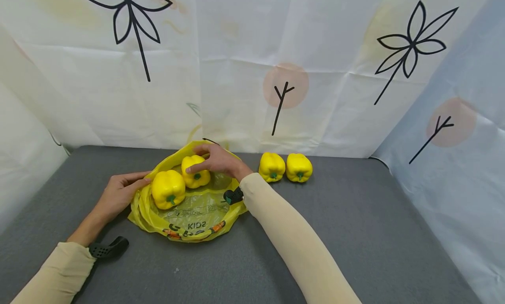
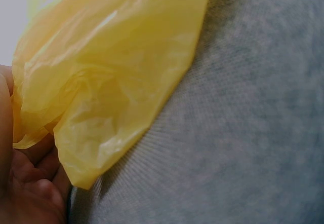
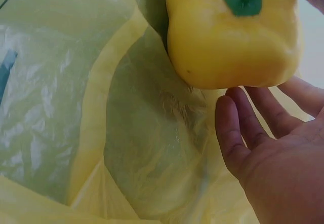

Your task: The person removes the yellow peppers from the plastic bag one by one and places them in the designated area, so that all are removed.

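Note:
A yellow plastic bag (image 1: 197,207) lies on the table with its mouth spread wide. My left hand (image 1: 120,192) pinches its left rim between thumb and fingers; in the left wrist view, folds of the bag (image 2: 116,82) partly hide those fingers. Over the bag's opening, my right hand (image 1: 218,160) holds a yellow bell pepper (image 1: 201,180), with the thumb on one side and fingers on the other. That bell pepper (image 3: 233,46) shows its green stem in the right wrist view. Just left of it, another yellow bell pepper (image 1: 168,190) sits inside the bag, close to the left hand.
Two more yellow bell peppers, one on the left (image 1: 272,166) and one on the right (image 1: 299,167), stand side by side right of the bag near the table's back edge. The grey table (image 1: 355,234) meets a white patterned cloth (image 1: 236,76) behind it.

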A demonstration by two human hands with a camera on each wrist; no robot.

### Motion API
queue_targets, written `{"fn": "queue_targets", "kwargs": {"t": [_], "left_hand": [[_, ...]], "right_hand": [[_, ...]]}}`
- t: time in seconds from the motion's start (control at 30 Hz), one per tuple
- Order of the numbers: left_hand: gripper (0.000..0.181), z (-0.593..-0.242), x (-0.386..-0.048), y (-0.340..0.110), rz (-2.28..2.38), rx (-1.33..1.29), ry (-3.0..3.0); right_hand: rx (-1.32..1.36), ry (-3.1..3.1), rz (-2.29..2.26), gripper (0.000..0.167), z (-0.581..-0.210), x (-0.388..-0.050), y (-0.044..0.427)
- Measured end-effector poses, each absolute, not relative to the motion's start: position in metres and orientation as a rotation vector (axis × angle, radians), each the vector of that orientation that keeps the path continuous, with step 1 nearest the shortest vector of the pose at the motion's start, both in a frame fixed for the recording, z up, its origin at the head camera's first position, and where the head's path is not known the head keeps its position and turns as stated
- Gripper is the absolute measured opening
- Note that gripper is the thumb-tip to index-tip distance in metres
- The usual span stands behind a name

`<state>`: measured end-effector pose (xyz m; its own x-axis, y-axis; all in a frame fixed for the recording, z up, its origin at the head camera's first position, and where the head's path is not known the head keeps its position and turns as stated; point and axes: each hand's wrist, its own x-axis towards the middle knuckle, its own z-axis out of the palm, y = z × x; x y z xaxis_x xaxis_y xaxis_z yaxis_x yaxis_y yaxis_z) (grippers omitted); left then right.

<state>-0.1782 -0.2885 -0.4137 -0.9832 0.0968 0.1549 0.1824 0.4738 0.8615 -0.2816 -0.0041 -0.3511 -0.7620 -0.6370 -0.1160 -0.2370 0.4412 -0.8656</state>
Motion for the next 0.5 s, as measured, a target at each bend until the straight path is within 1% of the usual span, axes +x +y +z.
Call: {"fn": "queue_targets", "kwargs": {"t": [0.23,0.5], "left_hand": [[0.048,-0.4146,-0.1785,-0.2906,-1.579,-0.269,-2.605],[0.048,-0.4143,-0.1788,-0.2912,-1.594,-0.275,-2.597]], "right_hand": [[-0.743,2.275,-1.207,0.080,-0.3521,-0.2816,-0.0039],[-0.747,2.299,-1.179,0.079,-0.3546,-0.2818,-0.0029]]}}
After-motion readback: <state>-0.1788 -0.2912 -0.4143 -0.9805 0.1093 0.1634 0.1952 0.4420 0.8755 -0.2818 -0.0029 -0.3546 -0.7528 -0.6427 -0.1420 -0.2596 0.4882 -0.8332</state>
